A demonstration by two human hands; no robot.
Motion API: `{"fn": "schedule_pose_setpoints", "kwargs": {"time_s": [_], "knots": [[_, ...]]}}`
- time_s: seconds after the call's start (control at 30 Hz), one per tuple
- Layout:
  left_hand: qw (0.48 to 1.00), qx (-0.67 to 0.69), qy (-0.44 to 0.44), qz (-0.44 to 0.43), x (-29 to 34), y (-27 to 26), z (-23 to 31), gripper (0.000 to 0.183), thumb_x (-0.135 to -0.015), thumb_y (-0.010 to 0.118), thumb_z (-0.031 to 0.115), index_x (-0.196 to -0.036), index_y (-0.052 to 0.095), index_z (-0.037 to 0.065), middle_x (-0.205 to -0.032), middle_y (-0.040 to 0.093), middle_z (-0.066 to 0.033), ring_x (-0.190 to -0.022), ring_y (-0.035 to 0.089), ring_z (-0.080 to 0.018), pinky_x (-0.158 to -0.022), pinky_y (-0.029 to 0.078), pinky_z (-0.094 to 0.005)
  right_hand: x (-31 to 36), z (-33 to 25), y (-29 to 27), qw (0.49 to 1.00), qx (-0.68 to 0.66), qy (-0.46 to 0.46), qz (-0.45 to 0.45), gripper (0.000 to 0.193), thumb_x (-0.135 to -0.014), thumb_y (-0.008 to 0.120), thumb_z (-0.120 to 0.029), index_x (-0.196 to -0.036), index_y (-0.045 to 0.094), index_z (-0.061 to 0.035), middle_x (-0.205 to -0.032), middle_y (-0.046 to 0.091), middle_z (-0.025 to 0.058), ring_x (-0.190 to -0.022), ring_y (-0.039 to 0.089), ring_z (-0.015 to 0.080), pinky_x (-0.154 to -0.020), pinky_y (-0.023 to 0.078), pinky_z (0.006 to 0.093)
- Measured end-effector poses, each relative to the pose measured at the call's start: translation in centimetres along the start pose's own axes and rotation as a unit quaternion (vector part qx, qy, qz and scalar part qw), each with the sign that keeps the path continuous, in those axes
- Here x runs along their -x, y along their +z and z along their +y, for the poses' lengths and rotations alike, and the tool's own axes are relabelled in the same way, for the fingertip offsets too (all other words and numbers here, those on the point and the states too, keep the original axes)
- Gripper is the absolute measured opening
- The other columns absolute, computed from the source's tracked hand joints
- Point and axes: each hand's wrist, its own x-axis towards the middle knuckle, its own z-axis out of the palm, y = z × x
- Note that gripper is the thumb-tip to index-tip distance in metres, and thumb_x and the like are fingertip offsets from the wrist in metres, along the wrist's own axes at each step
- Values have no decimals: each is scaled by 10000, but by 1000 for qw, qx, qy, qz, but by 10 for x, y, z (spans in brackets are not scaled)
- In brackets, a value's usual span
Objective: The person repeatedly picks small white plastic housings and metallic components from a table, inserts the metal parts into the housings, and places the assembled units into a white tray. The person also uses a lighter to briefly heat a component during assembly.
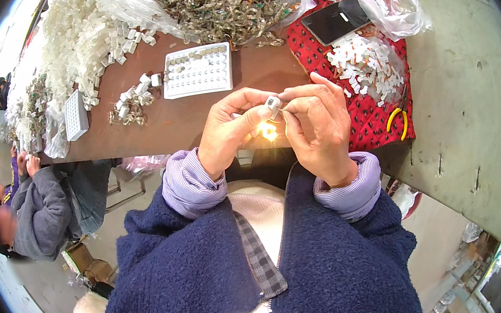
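A small white plastic block (273, 103) with a dark opening is pinched between the thumb and fingers of my left hand (224, 130), just above the table's near edge. My right hand (322, 127) meets it from the other side, thumb and index finger pressed together at the block. Whatever those fingertips hold is too small to make out. A bright yellow glow (268, 132) shines just below the block, between my hands. Beyond my left hand lies a white tray (230, 72) of round holes, the far ones filled with small round metallic pieces.
White plastic blocks (73, 9) heap at the left; a smaller cluster (141, 93) lies nearer. Clear bags hold tangled strips (218, 3) at the back. On red cloth (356, 134) sit white pieces (367, 65), a phone (335, 20) and yellow-handled pliers (398, 120). Another person (49, 215) sits left.
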Motion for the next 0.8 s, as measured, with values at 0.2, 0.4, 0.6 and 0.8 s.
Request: {"fn": "schedule_pose_setpoints", "kwargs": {"time_s": [0.2,0.4,0.6,0.8], "knots": [[998,-46,-29,-12,10,-4,14,181,-1043,769,93,-1202,735,14,-1087,789,-32,-860,650,-38,-765,515,-203,4,-24,8,999,-20,44,22,200,-830,774,74,-968,690,-44,-1012,735,96,-929,725,295,-1051,558,492],[998,-53,7,-24,11,-20,23,161,-1049,770,126,-1182,728,44,-1010,791,-21,-745,563,11,-626,411,-161,-6,-36,25,997,-36,70,17,152,-859,785,60,-961,720,-33,-960,724,101,-905,724,284,-1051,558,468],[998,61,-8,-7,-1,-60,30,208,-1160,560,248,-1151,669,71,-1029,742,-65,-749,563,-51,-549,411,-211,-43,7,41,994,85,-28,-63,84,-893,811,-126,-949,784,-70,-960,748,75,-933,717,286,-868,505,420],[979,193,-59,-32,-3,-70,46,449,-1160,418,422,-1151,628,25,-1116,676,-147,-887,624,-155,-555,529,-245,-72,70,74,926,345,48,-145,85,-932,736,-110,-1008,756,-79,-1035,662,76,-1037,641,297,-912,462,428]]}}
